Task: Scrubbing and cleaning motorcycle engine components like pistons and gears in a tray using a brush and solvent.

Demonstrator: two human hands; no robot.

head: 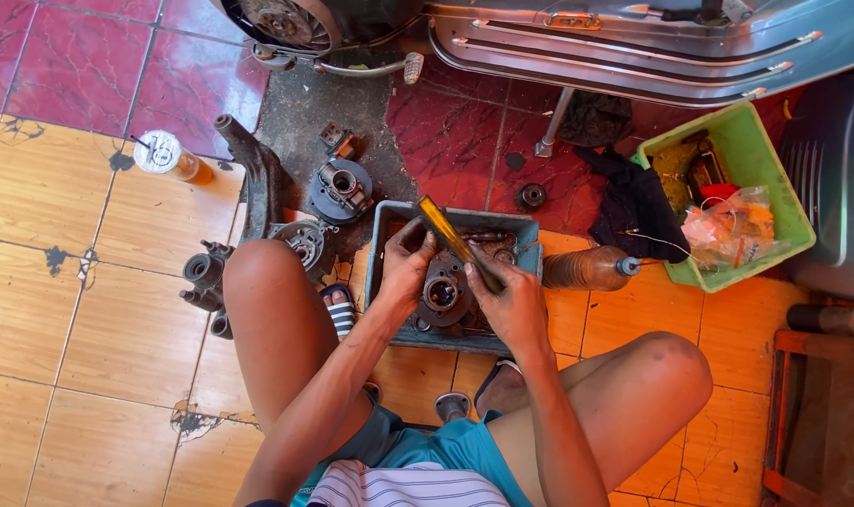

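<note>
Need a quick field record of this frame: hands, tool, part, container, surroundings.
left hand: left hand steadies the round metal part
right hand: right hand grips the yellow-handled tool, tip end hidden by the hand
container: grey tray on the tiled floor, holding the part and other metal pieces
left of tray: greasy engine parts, lidded drink cup
right of tray: brown bottle, black cloth, green bin
top: scooter body
</note>
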